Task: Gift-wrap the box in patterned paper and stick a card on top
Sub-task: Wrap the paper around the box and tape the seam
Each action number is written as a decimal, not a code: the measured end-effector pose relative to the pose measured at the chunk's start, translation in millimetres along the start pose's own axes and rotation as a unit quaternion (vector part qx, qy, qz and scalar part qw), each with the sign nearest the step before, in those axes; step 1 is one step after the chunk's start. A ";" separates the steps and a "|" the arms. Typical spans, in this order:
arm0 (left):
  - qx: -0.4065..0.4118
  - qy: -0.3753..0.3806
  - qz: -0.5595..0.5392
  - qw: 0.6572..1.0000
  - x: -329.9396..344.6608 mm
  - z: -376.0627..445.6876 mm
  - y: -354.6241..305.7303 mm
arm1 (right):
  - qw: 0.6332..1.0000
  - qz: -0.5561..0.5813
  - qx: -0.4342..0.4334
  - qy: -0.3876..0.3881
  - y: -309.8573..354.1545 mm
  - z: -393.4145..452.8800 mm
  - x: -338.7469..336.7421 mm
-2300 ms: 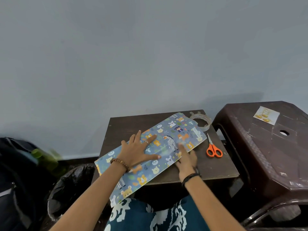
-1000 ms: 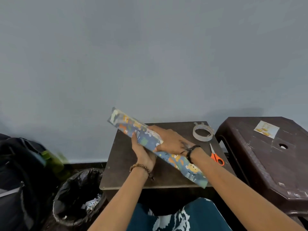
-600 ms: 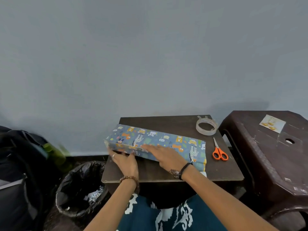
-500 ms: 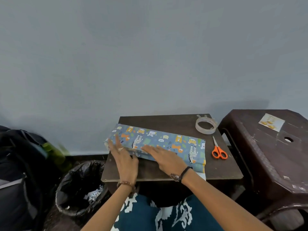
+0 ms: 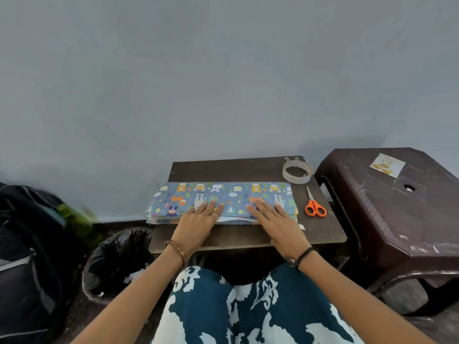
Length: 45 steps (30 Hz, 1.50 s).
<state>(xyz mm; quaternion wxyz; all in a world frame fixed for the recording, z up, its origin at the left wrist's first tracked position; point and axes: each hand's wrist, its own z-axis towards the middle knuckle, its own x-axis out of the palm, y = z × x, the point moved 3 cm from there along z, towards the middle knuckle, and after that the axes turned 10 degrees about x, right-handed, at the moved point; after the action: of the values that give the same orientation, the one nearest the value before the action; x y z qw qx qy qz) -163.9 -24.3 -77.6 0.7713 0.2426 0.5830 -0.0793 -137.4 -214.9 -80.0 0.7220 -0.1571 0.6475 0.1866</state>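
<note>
Wrapped box [image 5: 223,198] lies flat along the small dark table [image 5: 248,167], long side across the view, its left end overhanging the table's left edge. Blue animal-print paper covers the top; a white strip of paper shows along the near edge between the hands.

Left hand [image 5: 197,223]: palm down, fingers [image 5: 211,206] straight and slightly spread, pressing on the box's near top edge left of centre. Ring on one finger, bead bracelet at wrist. Nothing gripped.

Right hand [image 5: 275,224]: palm down, fingers [image 5: 258,206] straight and together, flat on the box's near edge right of centre. Dark band at wrist. Nothing gripped.

Tape roll [image 5: 296,172] sits at the table's far right corner, just beyond the box. Orange-handled scissors [image 5: 314,207] lie just right of the box, blades pointing away. Card [image 5: 387,165] rests on the brown plastic stool [image 5: 387,219] to the right, well apart from the box.

Black-lined bin [image 5: 116,259] on the floor left of the table; dark backpack [image 5: 27,256] farther left.
</note>
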 end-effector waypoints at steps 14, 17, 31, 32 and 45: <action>0.047 -0.094 -0.065 0.992 4.6 -26.2 33.2 | 0.991 0.078 0.066 0.087 -38.2 13.4 -21.9; 0.038 -0.120 -0.046 0.991 3.0 -40.5 47.1 | 0.994 0.027 0.073 0.077 -49.5 16.1 -26.3; -0.012 -0.081 -0.111 0.990 8.2 -48.5 72.3 | 0.982 0.191 0.001 0.002 38.3 41.3 -9.4; -0.001 -0.088 -0.112 0.990 8.2 -49.0 74.0 | 0.979 0.201 0.016 -0.005 36.0 45.2 -12.5; -0.243 -0.038 -0.307 0.919 6.6 -76.7 114.8 | 0.977 0.211 0.036 -0.009 25.3 52.5 -16.8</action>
<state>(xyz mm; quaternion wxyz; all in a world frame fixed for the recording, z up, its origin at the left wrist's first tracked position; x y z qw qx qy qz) -181.3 112.4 -67.0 0.7655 -0.1464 0.6009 -0.1777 -104.9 -169.2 -57.0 0.6776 0.0105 0.6655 0.3128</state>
